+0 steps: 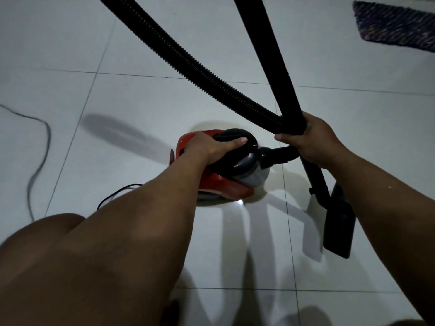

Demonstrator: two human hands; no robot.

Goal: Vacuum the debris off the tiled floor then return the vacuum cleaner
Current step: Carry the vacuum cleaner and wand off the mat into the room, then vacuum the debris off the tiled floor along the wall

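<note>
A small red and black vacuum cleaner (226, 184) stands on the white tiled floor (141, 95) at the middle of the view. My left hand (209, 147) grips its black top handle, thumb lying along it. My right hand (313, 140) holds the ribbed black hose (188, 60) and the rigid black wand (270, 43) bundled together just right of the machine. The wand runs down past my hand to the flat black floor nozzle (339, 229), which rests on the tiles at the right. No debris shows on the tiles.
The black power cord (40, 147) snakes over the floor at the left and reaches the vacuum's rear near my knee (47, 231). A dark patterned rug (395, 24) lies at the top right corner. Bare tiles surround the machine.
</note>
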